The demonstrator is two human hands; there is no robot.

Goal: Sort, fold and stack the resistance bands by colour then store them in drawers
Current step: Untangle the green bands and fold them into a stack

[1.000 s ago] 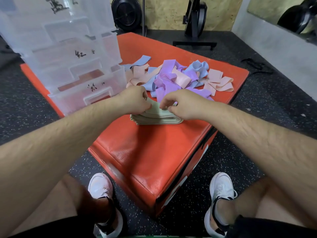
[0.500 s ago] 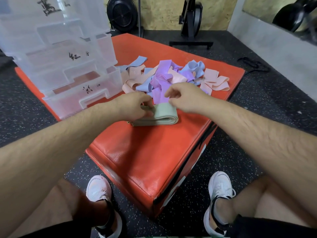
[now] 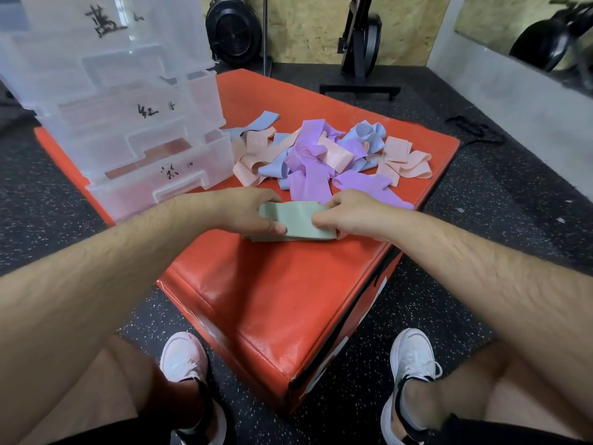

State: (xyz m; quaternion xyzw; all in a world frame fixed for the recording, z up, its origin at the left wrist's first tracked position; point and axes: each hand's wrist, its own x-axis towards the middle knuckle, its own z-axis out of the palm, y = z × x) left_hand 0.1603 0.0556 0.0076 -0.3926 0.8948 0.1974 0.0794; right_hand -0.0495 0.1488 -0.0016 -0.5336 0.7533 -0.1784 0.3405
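A folded stack of pale green bands (image 3: 296, 221) lies near the front of the red padded box (image 3: 272, 293). My left hand (image 3: 247, 210) grips its left end and my right hand (image 3: 351, 215) pinches its right end. Just behind them lies a loose heap of purple bands (image 3: 309, 155), blue bands (image 3: 369, 134) and pink bands (image 3: 404, 160). A clear plastic drawer unit (image 3: 128, 107) with handwritten labels stands at the left of the box; its bottom drawer (image 3: 167, 184) is pulled slightly out.
The box's front corner and right edge drop to speckled black floor. My two white shoes (image 3: 184, 358) rest below. A fan (image 3: 234, 28) and an exercise machine stand (image 3: 361, 59) are at the back; a grey ledge runs along the right.
Both hands have shifted from the top of the green stack to its two ends, gripping it. The stack looks flatter and squared up.
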